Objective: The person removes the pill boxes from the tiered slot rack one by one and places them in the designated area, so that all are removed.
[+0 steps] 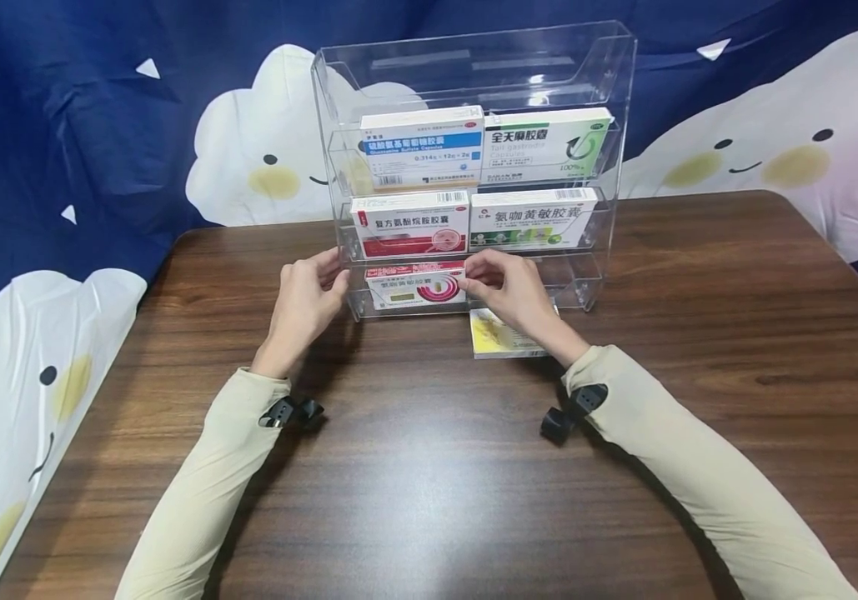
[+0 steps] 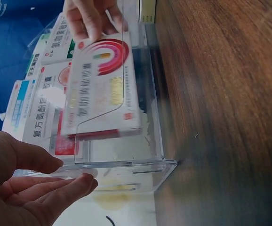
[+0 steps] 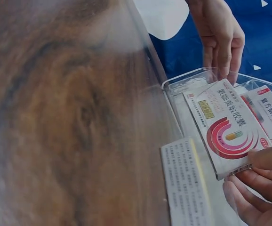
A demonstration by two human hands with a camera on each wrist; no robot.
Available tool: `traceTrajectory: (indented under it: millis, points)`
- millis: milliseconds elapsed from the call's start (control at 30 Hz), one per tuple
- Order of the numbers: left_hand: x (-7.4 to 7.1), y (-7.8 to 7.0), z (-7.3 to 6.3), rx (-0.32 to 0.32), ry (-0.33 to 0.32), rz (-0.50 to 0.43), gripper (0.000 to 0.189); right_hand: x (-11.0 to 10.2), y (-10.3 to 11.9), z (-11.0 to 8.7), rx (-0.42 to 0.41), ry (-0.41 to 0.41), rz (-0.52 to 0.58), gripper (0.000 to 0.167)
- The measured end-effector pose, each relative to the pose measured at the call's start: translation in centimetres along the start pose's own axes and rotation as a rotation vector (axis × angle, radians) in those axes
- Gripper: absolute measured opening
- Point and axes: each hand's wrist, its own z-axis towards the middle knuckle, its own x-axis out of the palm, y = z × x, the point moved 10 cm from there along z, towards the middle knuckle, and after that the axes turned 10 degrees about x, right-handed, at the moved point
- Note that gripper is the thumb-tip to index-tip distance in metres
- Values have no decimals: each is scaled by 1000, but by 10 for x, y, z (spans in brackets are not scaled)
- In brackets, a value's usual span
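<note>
My right hand pinches the right end of a white medicine box with pink rings between thumb and fingers. This box sits in the lowest tier of a clear acrylic display rack, at its left side, as the left wrist view also shows. My left hand grips the rack's left side wall, the thumb on one face and the fingers on the other. A yellow and white box lies on the table before the rack, partly hidden under my right forearm.
The middle tier holds a red and white box and a green and white box. Above stand a blue and white box and a white box with a green arrow. A dark wooden table meets a blue curtain.
</note>
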Motion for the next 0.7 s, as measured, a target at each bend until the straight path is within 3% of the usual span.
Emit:
traceTrajectory:
  millis: [300, 700]
  points:
    - [-1, 1, -1, 12, -16, -3, 39, -24, 10, -10, -28, -78, 40, 21]
    - [-1, -1, 0, 19, -16, 4, 38, -33, 12, -32, -27, -71, -2, 19]
